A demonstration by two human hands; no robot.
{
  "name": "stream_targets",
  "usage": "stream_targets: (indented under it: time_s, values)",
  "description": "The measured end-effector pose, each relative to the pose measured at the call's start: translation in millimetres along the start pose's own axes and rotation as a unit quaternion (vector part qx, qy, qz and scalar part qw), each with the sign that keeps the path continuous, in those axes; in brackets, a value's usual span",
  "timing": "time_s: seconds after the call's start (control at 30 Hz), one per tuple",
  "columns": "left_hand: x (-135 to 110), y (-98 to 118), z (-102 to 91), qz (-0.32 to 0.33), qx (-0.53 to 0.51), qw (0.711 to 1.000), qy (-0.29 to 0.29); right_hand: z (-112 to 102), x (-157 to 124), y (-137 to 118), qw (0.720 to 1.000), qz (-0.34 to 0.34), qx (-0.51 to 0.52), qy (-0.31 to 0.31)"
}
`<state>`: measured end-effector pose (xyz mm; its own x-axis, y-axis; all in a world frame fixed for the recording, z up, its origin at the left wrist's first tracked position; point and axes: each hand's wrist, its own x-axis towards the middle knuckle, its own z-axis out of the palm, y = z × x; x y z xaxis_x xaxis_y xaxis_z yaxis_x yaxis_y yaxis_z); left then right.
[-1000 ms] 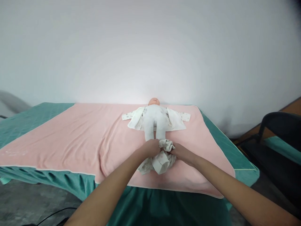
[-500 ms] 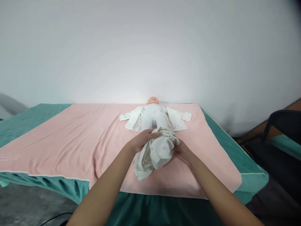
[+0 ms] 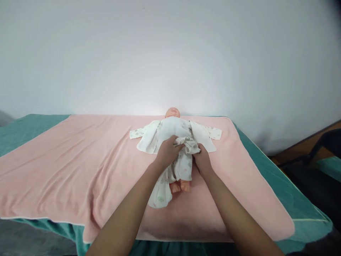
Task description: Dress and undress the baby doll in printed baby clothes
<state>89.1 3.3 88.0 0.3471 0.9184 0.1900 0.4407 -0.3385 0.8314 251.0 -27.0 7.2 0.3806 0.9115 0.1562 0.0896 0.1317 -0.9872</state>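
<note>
A baby doll (image 3: 172, 113) lies on its back on a pink blanket (image 3: 80, 160), head toward the wall. An open white patterned top (image 3: 204, 137) is spread under it. White patterned trousers (image 3: 183, 167) cover its legs, and the bare feet (image 3: 180, 186) stick out below. My left hand (image 3: 168, 152) grips the bunched waistband at the doll's left hip. On the other side my right hand (image 3: 203, 159) pinches the same waistband. One trouser leg (image 3: 160, 193) trails loose toward me.
The pink blanket lies over a teal sheet (image 3: 298, 206) on a bed against a white wall (image 3: 170, 53). A dark chair (image 3: 327, 142) and wooden floor show at the right. Grey floor shows at the lower left.
Both hands have slid the bunched trousers up the doll's legs from its feet to its hips. The feet now stick out of the trouser legs. The view has moved closer.
</note>
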Motion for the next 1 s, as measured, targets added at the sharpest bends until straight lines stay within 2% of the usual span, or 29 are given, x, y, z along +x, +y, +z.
stream_targets:
  time_s: [0.07, 0.17, 0.23, 0.3, 0.4, 0.47, 0.53, 0.67, 0.77, 0.9, 1.0]
  values:
    - [-5.2, -9.9, -5.4, -0.008, -0.060, 0.998, -0.018, 2.0, -7.9, -2.6, 0.998, -0.044, -0.035, 0.014]
    - [-11.2, -24.2, -15.6, -0.057, -0.243, 0.966, -0.061, 2.6, -14.4, -17.7, 0.990, -0.112, -0.072, -0.044]
    - [-11.4, -32.0, -19.5, -0.083, -0.371, 0.921, -0.083, 3.7, -10.7, -35.1, 0.975, -0.138, -0.111, -0.136]
    - [-9.3, -38.1, -19.7, -0.097, -0.457, 0.879, -0.090, 7.6, -0.3, -56.4, 0.944, -0.132, -0.167, -0.252]
    - [-5.9, -45.7, -16.5, -0.099, -0.508, 0.851, -0.090, 19.7, 21.2, -84.2, 0.889, -0.070, -0.218, -0.397]
    - [-5.2, -51.2, -15.3, -0.094, -0.526, 0.841, -0.091, 29.1, 33.5, -91.7, 0.872, -0.028, -0.206, -0.443]
    - [-5.8, -56.9, -16.3, -0.086, -0.541, 0.830, -0.103, 35.6, 41.3, -87.8, 0.882, 0.017, -0.152, -0.447]
    - [-8.5, -64.6, -21.3, -0.077, -0.537, 0.826, -0.151, 34.8, 46.1, -61.7, 0.927, 0.121, 0.070, -0.347]
    - [-9.9, -65.9, -23.9, -0.091, -0.501, 0.840, -0.186, 30.9, 46.2, -46.9, 0.922, 0.150, 0.208, -0.289]
    - [-10.0, -66.2, -21.4, -0.102, -0.471, 0.851, -0.208, 34.4, 44.0, -42.1, 0.917, 0.170, 0.223, -0.284]
    - [-9.3, -64.9, -16.0, -0.095, -0.509, 0.842, -0.151, 37.8, 40.6, -44.9, 0.919, 0.154, 0.204, -0.301]
